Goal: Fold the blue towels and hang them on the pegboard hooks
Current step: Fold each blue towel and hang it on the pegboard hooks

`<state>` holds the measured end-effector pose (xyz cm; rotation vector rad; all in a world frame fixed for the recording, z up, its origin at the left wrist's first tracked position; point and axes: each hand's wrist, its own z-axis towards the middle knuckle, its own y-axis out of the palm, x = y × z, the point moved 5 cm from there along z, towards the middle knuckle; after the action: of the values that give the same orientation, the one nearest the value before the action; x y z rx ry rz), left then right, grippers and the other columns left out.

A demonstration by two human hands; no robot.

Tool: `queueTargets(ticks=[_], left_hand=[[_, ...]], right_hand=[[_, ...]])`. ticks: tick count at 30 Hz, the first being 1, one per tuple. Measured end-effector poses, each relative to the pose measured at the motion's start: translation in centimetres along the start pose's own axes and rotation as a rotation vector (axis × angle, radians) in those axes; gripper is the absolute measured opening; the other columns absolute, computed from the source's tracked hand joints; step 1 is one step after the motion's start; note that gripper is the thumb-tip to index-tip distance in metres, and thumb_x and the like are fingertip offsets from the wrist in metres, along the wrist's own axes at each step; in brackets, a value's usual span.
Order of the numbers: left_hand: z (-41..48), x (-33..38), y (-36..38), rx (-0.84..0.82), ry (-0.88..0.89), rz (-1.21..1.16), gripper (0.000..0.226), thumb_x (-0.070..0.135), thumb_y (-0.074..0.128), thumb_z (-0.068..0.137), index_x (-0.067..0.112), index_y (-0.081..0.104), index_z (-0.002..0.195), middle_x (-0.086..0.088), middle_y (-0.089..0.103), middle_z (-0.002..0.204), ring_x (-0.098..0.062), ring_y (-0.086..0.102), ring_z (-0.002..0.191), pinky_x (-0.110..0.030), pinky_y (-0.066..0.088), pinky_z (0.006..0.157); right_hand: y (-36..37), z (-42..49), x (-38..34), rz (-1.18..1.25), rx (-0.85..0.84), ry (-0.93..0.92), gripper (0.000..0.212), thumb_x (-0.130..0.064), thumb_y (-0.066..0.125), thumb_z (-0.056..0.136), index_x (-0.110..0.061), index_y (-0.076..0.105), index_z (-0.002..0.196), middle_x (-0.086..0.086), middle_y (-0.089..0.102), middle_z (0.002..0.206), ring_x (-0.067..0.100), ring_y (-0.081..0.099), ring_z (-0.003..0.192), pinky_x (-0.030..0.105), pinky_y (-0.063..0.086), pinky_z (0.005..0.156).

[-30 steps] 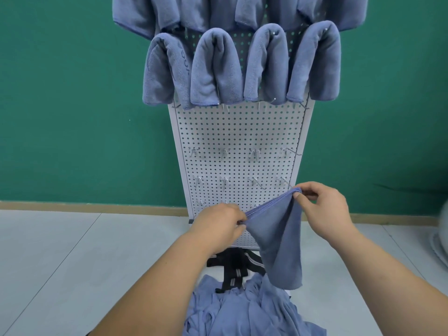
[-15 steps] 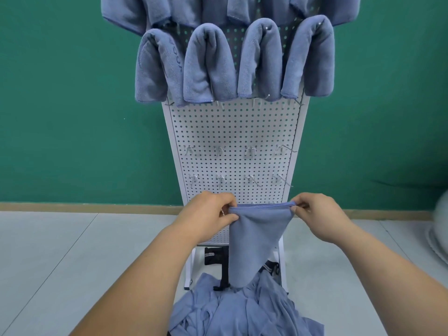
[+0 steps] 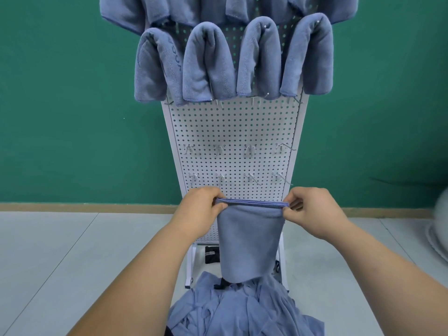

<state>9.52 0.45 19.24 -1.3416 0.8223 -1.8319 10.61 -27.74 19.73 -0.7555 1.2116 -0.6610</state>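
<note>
Towels (image 3: pixel 208 66) fill upper hooks; both hands (image 3: pixel 202 208) (image 3: pixel 312 209) pinch a folded towel (image 3: pixel 249 241); lower hooks (image 3: pixel 249 150) and pile (image 3: pixel 242 309) remain.

Folded blue towel (image 3: pixel 249 241) hangs flat before pegboard (image 3: pixel 232 132); 4 towels (image 3: pixel 208 66) on hooks.

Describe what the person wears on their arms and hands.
Nothing that shows. The left hand and right hand are ungloved, with no ring, watch or band in view. The left forearm and right forearm are bare, no sleeve in the picture.
</note>
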Motion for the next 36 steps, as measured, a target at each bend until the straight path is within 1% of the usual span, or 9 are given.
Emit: queueTargets(ticks=[5, 10, 14, 17, 19, 23, 29, 32, 36], left_hand=[[-0.4, -0.6, 0.2, -0.001, -0.149, 0.088, 0.017, 0.009, 0.052, 0.098, 0.025, 0.055, 0.101, -0.001, 0.065, 0.092, -0.023, 0.059, 0.083, -0.038, 0.051, 0.069], [-1.2, 2.0, 1.0, -0.148, 0.037, -0.051, 0.055, 0.034, 0.070, 0.093, 0.036, 0.049, 0.143, 0.017, 0.055, 0.141, -0.009, 0.052, 0.128, -0.033, 0.045, 0.109], [-1.1, 3.5, 1.9, -0.101, 0.149, -0.140, 0.022, 0.043, 0.070, 0.095, 0.040, 0.066, 0.117, 0.020, 0.068, 0.106, -0.002, 0.062, 0.100, -0.035, 0.054, 0.091], [-0.9, 3.9, 1.5, 0.000, 0.202, -0.189, 0.008, 0.033, 0.067, 0.099, 0.033, 0.068, 0.108, 0.016, 0.067, 0.101, -0.004, 0.059, 0.096, -0.031, 0.050, 0.088], [-0.8, 4.3, 0.8, 0.057, 0.252, -0.246, 0.008, 0.028, 0.065, 0.101, 0.031, 0.068, 0.109, 0.016, 0.064, 0.104, -0.003, 0.059, 0.099, -0.023, 0.046, 0.089], [-0.7, 3.8, -1.0, 0.188, 0.265, -0.268, 0.011, 0.024, 0.064, 0.103, 0.027, 0.070, 0.112, 0.017, 0.064, 0.107, -0.002, 0.059, 0.104, -0.014, 0.043, 0.091], [-0.2, -0.5, -3.8, 0.311, 0.072, -0.433, 0.014, 0.020, 0.065, 0.103, 0.031, 0.070, 0.109, 0.024, 0.071, 0.105, 0.001, 0.064, 0.102, -0.013, 0.046, 0.087], [0.2, -3.1, -3.9, 0.314, -0.063, -0.530, 0.013, 0.023, 0.063, 0.104, 0.034, 0.069, 0.107, 0.020, 0.073, 0.104, -0.004, 0.066, 0.101, -0.024, 0.051, 0.088], [0.3, -5.7, -3.1, 0.325, -0.235, -0.582, 0.008, 0.030, 0.058, 0.106, 0.032, 0.066, 0.105, 0.010, 0.074, 0.101, -0.013, 0.068, 0.098, -0.035, 0.053, 0.086]], right_hand=[[1.2, -0.2, -1.1, 0.223, -0.022, -0.026, 0.015, -0.013, 0.073, 0.088, -0.025, 0.066, 0.082, -0.008, 0.075, 0.077, 0.013, 0.071, 0.073, 0.030, 0.058, 0.073], [3.3, -0.7, -3.5, 0.343, -0.021, -0.112, 0.013, -0.019, 0.069, 0.096, -0.029, 0.062, 0.091, -0.001, 0.072, 0.084, 0.023, 0.069, 0.078, 0.044, 0.058, 0.080], [4.0, -1.3, -5.3, 0.301, 0.019, -0.206, 0.008, -0.022, 0.067, 0.098, -0.028, 0.061, 0.099, -0.009, 0.071, 0.081, 0.010, 0.067, 0.073, 0.035, 0.056, 0.074], [4.4, -1.5, -5.0, 0.221, 0.027, -0.202, 0.024, -0.038, 0.069, 0.097, -0.035, 0.053, 0.115, -0.014, 0.066, 0.073, 0.006, 0.062, 0.065, 0.024, 0.045, 0.060], [5.3, -1.4, -4.2, 0.191, -0.089, -0.167, 0.036, -0.044, 0.075, 0.091, -0.040, 0.054, 0.119, -0.020, 0.070, 0.086, 0.000, 0.066, 0.077, 0.020, 0.047, 0.066], [7.5, -1.6, -1.6, -0.037, -0.384, -0.108, 0.025, -0.045, 0.082, 0.081, -0.038, 0.063, 0.096, -0.019, 0.070, 0.091, 0.005, 0.064, 0.081, 0.022, 0.051, 0.070], [6.9, -0.9, 1.9, -0.191, -0.451, 0.002, 0.037, -0.049, 0.088, 0.074, -0.019, 0.070, 0.084, -0.001, 0.071, 0.077, 0.016, 0.059, 0.066, 0.030, 0.044, 0.059], [5.6, -0.2, 3.1, -0.217, -0.393, 0.041, 0.045, -0.053, 0.091, 0.069, -0.016, 0.068, 0.080, 0.001, 0.069, 0.075, 0.020, 0.058, 0.066, 0.034, 0.045, 0.060], [3.4, 0.2, 3.4, 0.011, -0.245, 0.078, 0.039, -0.044, 0.091, 0.073, -0.020, 0.060, 0.075, 0.001, 0.064, 0.064, 0.016, 0.049, 0.057, 0.033, 0.041, 0.057]])
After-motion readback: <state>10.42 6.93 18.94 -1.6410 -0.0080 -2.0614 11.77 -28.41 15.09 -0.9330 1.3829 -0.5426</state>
